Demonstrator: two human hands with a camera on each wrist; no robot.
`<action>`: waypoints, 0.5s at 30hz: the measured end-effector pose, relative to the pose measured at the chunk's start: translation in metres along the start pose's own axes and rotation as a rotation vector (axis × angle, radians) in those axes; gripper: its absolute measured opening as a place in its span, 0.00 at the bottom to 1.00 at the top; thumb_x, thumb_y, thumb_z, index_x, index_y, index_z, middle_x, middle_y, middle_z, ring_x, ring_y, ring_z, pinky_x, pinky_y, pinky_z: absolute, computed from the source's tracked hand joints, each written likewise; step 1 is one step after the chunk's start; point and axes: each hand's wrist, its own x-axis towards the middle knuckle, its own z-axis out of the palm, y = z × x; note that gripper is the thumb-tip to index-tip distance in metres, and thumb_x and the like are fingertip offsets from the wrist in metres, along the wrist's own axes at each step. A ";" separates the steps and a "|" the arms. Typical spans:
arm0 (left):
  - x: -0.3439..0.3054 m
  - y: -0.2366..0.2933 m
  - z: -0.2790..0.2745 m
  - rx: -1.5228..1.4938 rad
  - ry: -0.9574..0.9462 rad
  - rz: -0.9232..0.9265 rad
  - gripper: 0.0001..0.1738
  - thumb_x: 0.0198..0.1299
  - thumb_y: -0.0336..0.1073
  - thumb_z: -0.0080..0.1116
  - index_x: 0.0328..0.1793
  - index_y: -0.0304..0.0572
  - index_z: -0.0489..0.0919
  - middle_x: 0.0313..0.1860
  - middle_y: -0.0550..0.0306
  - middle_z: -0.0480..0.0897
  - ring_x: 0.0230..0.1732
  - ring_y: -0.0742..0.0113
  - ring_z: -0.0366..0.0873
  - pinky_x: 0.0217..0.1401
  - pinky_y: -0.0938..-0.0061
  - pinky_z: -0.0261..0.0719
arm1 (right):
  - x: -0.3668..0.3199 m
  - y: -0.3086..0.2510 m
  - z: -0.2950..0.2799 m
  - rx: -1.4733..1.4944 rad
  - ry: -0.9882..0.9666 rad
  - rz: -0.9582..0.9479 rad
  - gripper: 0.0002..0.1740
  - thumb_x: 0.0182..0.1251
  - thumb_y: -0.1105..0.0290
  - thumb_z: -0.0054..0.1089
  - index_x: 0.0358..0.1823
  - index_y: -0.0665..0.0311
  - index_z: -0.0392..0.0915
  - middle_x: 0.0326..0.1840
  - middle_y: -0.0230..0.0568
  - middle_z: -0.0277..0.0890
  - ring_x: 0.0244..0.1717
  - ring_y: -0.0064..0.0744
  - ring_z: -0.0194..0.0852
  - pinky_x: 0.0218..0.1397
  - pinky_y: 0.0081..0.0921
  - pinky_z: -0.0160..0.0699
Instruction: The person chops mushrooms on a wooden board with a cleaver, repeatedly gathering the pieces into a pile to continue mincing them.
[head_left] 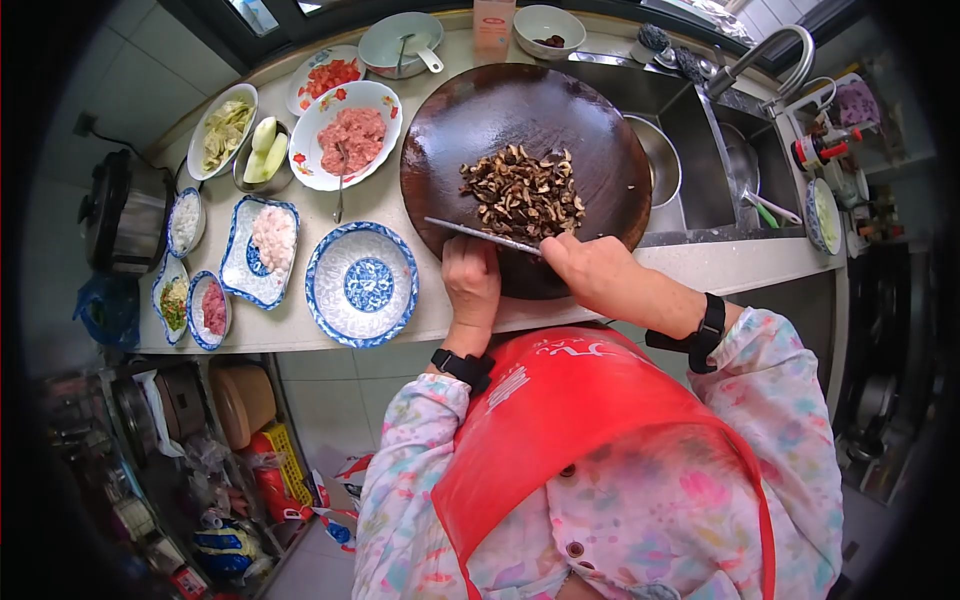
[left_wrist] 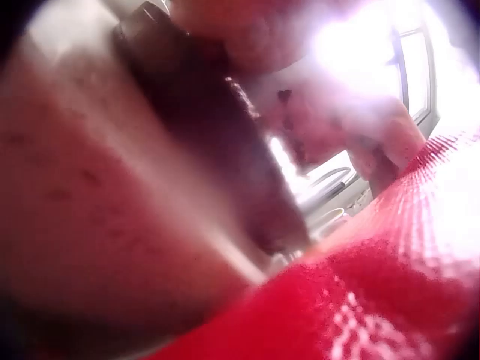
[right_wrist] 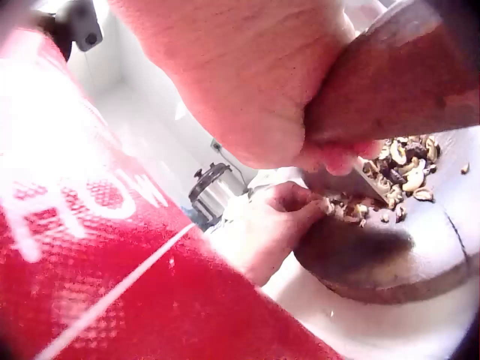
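Observation:
Chopped brown mushroom pieces lie heaped on a round dark wooden board. At the board's near edge my right hand grips the brown handle of a cleaver, its blade pointing left in the head view. Close against the blade on the near side, my left hand has bent fingers, its fingertips pinching small mushroom pieces in the right wrist view. The left wrist view is blurred; its fingertips cannot be made out there.
Left of the board stand an empty blue-and-white bowl, a bowl of minced meat with a spoon, a square dish and several smaller dishes. A sink lies to the right. A white bowl stands behind the board.

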 end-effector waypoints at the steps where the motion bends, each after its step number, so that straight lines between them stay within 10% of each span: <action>1: 0.000 0.001 0.000 0.025 -0.010 0.010 0.05 0.49 0.23 0.60 0.32 0.37 0.77 0.30 0.46 0.76 0.33 0.45 0.74 0.37 0.56 0.73 | 0.001 -0.002 -0.001 -0.052 -0.071 -0.008 0.15 0.54 0.76 0.57 0.42 0.68 0.65 0.35 0.51 0.74 0.30 0.49 0.80 0.28 0.39 0.80; 15: -0.001 -0.001 -0.002 0.026 -0.057 -0.008 0.04 0.49 0.21 0.58 0.31 0.37 0.77 0.30 0.46 0.75 0.34 0.46 0.74 0.38 0.57 0.72 | 0.009 0.008 0.006 0.016 0.040 -0.101 0.16 0.51 0.78 0.58 0.41 0.68 0.64 0.33 0.50 0.73 0.29 0.51 0.78 0.28 0.41 0.79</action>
